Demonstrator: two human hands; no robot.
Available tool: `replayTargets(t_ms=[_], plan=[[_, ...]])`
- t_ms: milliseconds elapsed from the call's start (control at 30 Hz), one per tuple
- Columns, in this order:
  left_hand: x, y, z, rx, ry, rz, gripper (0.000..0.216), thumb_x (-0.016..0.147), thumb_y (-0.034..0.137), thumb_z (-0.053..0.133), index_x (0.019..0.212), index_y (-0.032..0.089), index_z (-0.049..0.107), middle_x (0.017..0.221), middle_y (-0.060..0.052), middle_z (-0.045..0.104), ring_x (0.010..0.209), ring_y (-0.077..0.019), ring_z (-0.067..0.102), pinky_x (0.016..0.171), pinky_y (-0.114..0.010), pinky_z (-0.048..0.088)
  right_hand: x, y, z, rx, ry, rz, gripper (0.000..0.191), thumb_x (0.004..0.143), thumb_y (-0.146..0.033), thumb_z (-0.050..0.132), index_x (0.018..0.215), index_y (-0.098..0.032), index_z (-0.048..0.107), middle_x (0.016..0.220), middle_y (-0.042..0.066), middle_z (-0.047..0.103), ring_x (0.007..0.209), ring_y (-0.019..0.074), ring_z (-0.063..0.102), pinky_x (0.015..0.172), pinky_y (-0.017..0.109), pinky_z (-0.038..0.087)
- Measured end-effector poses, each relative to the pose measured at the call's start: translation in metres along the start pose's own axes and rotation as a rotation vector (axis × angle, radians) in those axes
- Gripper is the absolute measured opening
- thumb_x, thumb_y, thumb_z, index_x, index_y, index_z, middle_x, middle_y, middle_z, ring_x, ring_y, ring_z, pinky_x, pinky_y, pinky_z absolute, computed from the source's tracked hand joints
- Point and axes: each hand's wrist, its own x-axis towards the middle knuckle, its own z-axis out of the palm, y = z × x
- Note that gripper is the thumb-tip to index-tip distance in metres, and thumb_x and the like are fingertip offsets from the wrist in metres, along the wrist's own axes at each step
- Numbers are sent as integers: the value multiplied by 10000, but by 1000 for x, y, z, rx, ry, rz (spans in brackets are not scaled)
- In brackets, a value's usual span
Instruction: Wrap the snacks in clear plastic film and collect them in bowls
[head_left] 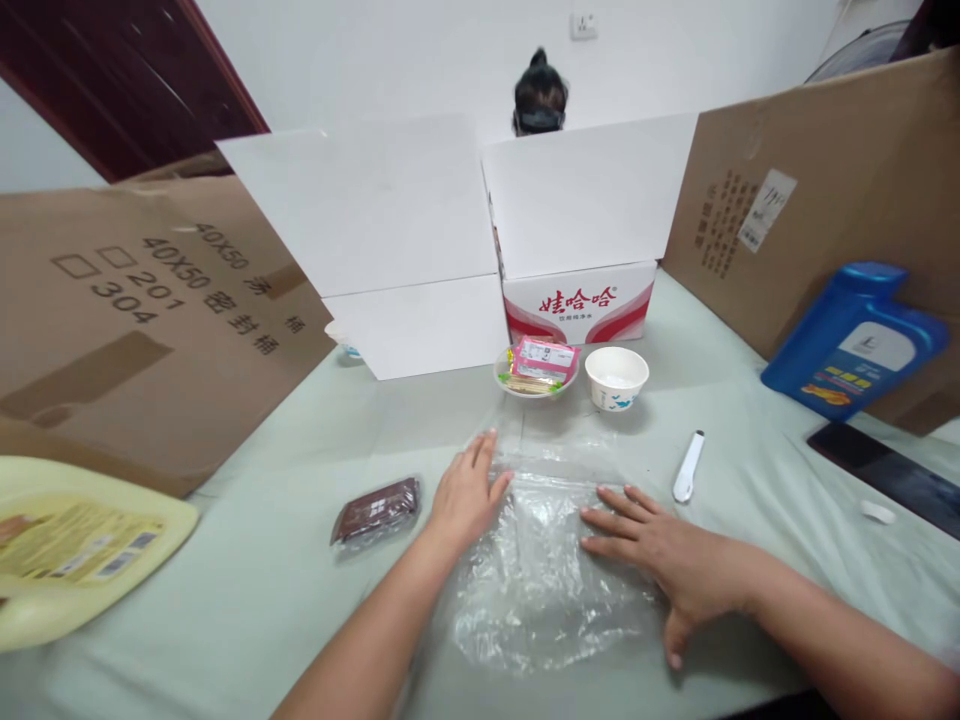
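Left hand and right hand seem to be smoothing a clear plastic bag; the next move likely calls for light, even pressure.
Both hands are spread, fingers extended, gripping nothing; the bag lies under and between them on the cloth-covered tabletop, thin, glossy and wrinkled.

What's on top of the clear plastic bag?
The right hand lies over the right of the bag; the left hand rests at its upper left. Plastic beneath them is covered.
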Motion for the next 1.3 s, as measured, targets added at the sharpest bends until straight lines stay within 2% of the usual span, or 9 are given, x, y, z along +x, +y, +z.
replayTargets(t_ms=[167,267,367,600,667,867,1000,1100,1300], plan=[[-11,2,-23,-193,169,-25,424,887,348,494,1268,165,511,1305,-156,504,1149,-282,550,956,-422,466,1,-3,5,-40,3,63,1138,494,-549,841,1479,-272,343,1553,142,264,1424,453,85,1101,684,47],[-26,11,-56,-480,-182,243,237,856,429,582,957,223,640,1024,-52,622,955,-203,612,875,-321,499,-1,1,2,-60,38,94,1055,586,-585,790,1484,-281,329,1560,127,253,1429,430,116,1112,660,111],[-37,17,-73,-514,-643,537,492,654,531,774,1056,277,648,1144,-36,607,1082,-238,570,963,-339,456,3,13,1,-74,156,116,863,751,-617,656,1478,-269,347,1546,121,297,1402,371,267,1108,575,259],[-45,21,-48,-192,-652,530,779,517,384,869,1228,297,563,1444,-76,433,1354,-374,329,1089,-524,294,7,37,-3,-227,586,473,769,905,-498,496,1526,-168,184,1543,194,262,1361,348,353,1080,554,341],[-45,22,-45,-171,-625,497,670,576,257,830,1194,287,573,1468,-58,418,1371,-363,312,1082,-522,303,-2,31,-11,-216,536,404,817,860,-547,555,1515,-181,232,1537,179,288,1369,348,338,1090,553,326],[-37,16,-61,-298,-607,458,166,750,44,548,772,200,601,1329,-26,561,1281,-241,454,1038,-379,373,-15,-3,-17,-25,-97,12,1033,578,-537,794,1471,-251,360,1547,105,301,1426,384,191,1141,567,193],[-32,6,-73,-434,-651,342,97,805,134,509,833,210,561,1179,-36,634,1062,-193,593,873,-301,457,-8,-14,-7,-46,-30,48,797,656,-292,744,1403,-244,470,1520,92,359,1430,388,168,1130,607,138],[-31,2,-78,-535,-807,239,22,829,211,512,850,213,516,965,-23,692,875,-172,640,718,-256,470,-10,-19,-11,59,61,-33,387,797,-136,555,1156,-238,659,1307,64,597,1319,274,421,1092,476,299],[-28,2,-76,-749,-1004,132,134,755,210,558,856,214,470,735,20,635,688,-148,628,604,-233,457,-16,-12,-25,432,23,54,209,916,-269,470,888,-176,655,841,53,687,768,167,635,701,289,485]])
